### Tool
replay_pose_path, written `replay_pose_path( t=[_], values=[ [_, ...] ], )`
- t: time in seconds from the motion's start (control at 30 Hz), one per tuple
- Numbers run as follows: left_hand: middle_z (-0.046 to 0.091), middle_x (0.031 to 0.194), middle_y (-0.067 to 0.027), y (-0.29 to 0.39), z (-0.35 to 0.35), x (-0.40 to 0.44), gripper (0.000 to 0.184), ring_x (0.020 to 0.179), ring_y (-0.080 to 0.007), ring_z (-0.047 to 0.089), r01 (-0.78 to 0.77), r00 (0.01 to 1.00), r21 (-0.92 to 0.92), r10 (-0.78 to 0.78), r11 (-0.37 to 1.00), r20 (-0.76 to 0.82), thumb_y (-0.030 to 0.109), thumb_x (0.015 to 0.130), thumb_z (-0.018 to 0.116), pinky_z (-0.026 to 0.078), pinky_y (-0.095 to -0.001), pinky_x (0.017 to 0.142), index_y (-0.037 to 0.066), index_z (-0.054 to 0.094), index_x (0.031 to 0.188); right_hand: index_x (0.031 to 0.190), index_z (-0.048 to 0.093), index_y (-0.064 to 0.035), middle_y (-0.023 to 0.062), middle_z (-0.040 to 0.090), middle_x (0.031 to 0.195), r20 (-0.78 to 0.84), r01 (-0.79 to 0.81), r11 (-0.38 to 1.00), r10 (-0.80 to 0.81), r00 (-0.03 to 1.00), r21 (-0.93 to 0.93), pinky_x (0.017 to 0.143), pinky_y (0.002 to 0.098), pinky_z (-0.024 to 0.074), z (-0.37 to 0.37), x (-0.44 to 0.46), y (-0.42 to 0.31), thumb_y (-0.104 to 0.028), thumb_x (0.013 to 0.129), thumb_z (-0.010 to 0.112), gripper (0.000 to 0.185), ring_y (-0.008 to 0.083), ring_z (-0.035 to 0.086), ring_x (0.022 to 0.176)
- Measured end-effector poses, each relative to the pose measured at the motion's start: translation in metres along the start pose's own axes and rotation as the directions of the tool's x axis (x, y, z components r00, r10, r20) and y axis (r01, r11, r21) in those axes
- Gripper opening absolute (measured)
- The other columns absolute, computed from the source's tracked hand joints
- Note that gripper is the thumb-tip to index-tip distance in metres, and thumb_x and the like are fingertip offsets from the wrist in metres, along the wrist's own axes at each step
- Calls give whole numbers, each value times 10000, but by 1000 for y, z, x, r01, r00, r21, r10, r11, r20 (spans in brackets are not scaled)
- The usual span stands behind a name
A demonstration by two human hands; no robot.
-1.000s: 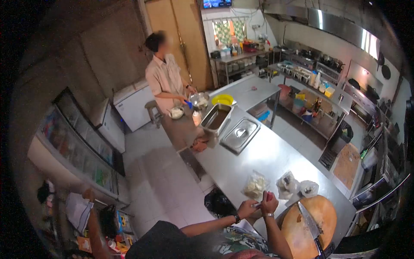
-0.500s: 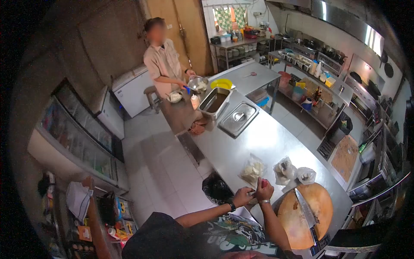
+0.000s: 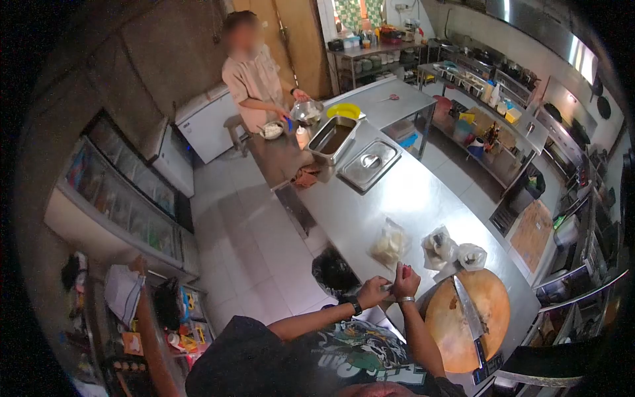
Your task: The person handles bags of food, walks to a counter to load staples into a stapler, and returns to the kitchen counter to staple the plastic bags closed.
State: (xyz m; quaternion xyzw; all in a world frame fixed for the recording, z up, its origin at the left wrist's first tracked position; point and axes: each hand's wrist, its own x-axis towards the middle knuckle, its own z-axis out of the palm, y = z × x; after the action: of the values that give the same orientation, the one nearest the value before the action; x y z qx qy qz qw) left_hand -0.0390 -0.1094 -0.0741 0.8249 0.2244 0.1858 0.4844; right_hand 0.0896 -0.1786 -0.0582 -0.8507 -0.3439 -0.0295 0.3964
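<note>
Three bags (image 3: pixel 390 243) lie beyond my grip, a board (image 3: pixel 444 331) rightward; my right hand (image 3: pixel 406 286) clasps something red (image 3: pixel 406 271), left hand (image 3: pixel 372 292) unclear.

The worktable (image 3: pixel 423 195) is smooth, glossy metal; the pan lid (image 3: pixel 370 165) is polished metal. The round chopping board (image 3: pixel 444 334) is matt, stained wood; the knife blade (image 3: pixel 467 306) is smooth metal. The bags (image 3: pixel 437 248) are thin, creased, translucent plastic; the rag (image 3: pixel 306 176) is matt cloth.

Your right hand (image 3: pixel 406 286) is covering most of a red item (image 3: pixel 406 271) near the table's (image 3: pixel 430 205) long edge; your left hand (image 3: pixel 372 292) is partly hiding a tiny pale sliver (image 3: pixel 385 288). The view's top is cropping a green curtain (image 3: pixel 348 10).
</note>
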Motion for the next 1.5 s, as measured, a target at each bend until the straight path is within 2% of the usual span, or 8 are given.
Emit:
replay_pose_path(
  t=[0.37,0.4,0.47,0.57,0.67,0.77,1.17,1.5],
  values=[
    [683,1017,-196,-43,20,3,343,913,-338,663,-79,992,55,84,995,-93,220,779,719,519,-411,809,26,690,1060,796,583,-21,256,567,745,87,-251,935,237,968,248,602,522,395,10,0,19,-416,975,486,444,467,529,699],
    [688,1035,-206,-46,18,6,353,924,-317,677,-169,980,135,180,976,-80,263,803,739,523,-396,811,19,690,1052,804,590,-15,209,603,702,-83,-161,969,179,980,186,539,454,416,7,2,19,-438,985,483,472,376,557,601],
    [709,863,-114,28,-19,8,370,734,-138,645,165,986,-204,-161,965,36,306,855,713,517,-323,647,-13,678,1039,813,629,-34,100,640,673,158,-456,548,505,848,701,563,330,464,-40,15,-14,-432,987,510,450,172,591,578],
    [717,823,-110,10,-15,18,364,684,-142,648,200,979,-337,-201,920,32,313,863,705,520,-311,635,-17,687,1017,876,663,-31,59,666,699,49,-310,435,514,856,845,586,249,481,-66,31,-10,-441,974,537,440,104,611,609],
    [719,843,-114,3,-18,22,387,702,-136,652,225,972,-161,-232,961,-25,315,857,714,530,-305,664,-19,683,1050,1072,613,10,125,683,821,122,-416,665,442,889,620,581,319,508,-79,26,35,-483,941,563,512,195,651,681],
    [715,848,-134,9,-21,25,289,737,-152,660,263,960,-307,-281,915,-16,228,859,721,516,-299,681,-24,687,997,1159,558,11,235,621,1144,265,-322,940,340,902,-111,903,473,470,-98,9,48,-444,796,700,599,398,597,1044],
    [679,904,-200,42,-44,75,287,851,-392,648,39,963,461,-157,886,220,324,765,699,507,-471,752,58,706,874,1400,321,56,272,505,1330,277,-258,964,266,923,-64,981,446,453,-65,-21,84,-208,773,725,791,423,543,1174],
    [642,858,-239,35,-51,75,218,829,-408,627,13,970,252,-74,968,232,211,785,607,483,-487,735,6,653,844,1316,387,10,320,608,1034,251,-381,899,428,868,-215,846,540,460,6,-4,95,-144,787,647,610,485,584,972]
  ],
)
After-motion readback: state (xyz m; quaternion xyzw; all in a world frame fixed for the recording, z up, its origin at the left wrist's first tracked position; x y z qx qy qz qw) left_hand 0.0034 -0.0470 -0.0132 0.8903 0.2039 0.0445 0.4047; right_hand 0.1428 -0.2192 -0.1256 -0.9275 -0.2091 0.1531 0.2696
